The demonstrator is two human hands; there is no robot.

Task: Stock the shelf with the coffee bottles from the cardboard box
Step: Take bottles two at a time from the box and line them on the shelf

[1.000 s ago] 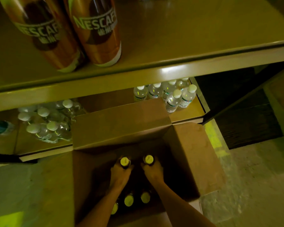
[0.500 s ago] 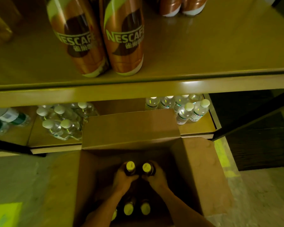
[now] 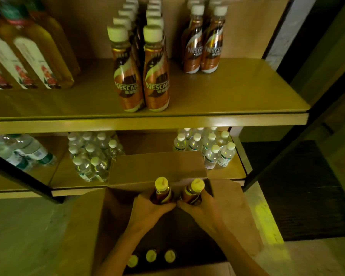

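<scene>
My left hand (image 3: 150,211) grips a coffee bottle (image 3: 162,191) with a pale cap, and my right hand (image 3: 200,208) grips a second coffee bottle (image 3: 193,191). Both bottles are raised to the top of the open cardboard box (image 3: 157,168) on the floor. Three more bottle caps (image 3: 151,255) show deep inside the box. On the upper shelf (image 3: 227,92) stand two long rows of coffee bottles (image 3: 141,76) and a shorter pair of rows (image 3: 202,42) to their right.
Large amber bottles (image 3: 28,50) with white labels fill the shelf's left side. Water bottles (image 3: 92,154) crowd the lower shelf on both sides of the box's back flap. A dark frame post (image 3: 287,126) runs along the right. Bare shelf surface lies right of the coffee rows.
Both hands have lifted their bottles up out of the box's depths to its rim. My view has tilted upward, bringing the whole upper shelf into sight.
</scene>
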